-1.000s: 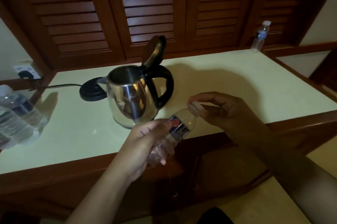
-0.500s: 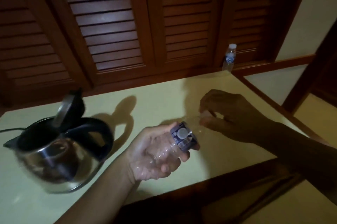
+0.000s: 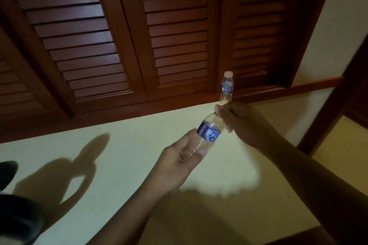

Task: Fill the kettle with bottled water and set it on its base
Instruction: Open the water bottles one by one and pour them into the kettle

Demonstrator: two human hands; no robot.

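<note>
Head view, near the spare bottle (image 3: 227, 87): I see the left hand (image 3: 179, 157) gripping the tilted bottle (image 3: 210, 135) to steady it; the right hand (image 3: 239, 121) pinches its top, I judge for twisting.

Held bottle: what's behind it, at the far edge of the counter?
A second bottle, capped, stands upright before the louvred doors. Its foot is covered by the right hand, which grips the held bottle at the neck.

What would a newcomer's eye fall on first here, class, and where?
A small water bottle is held tilted over the pale counter at centre: the left hand grips its body, the right hand pinches its top. A second bottle stands upright behind, before dark louvred shutters.
</note>
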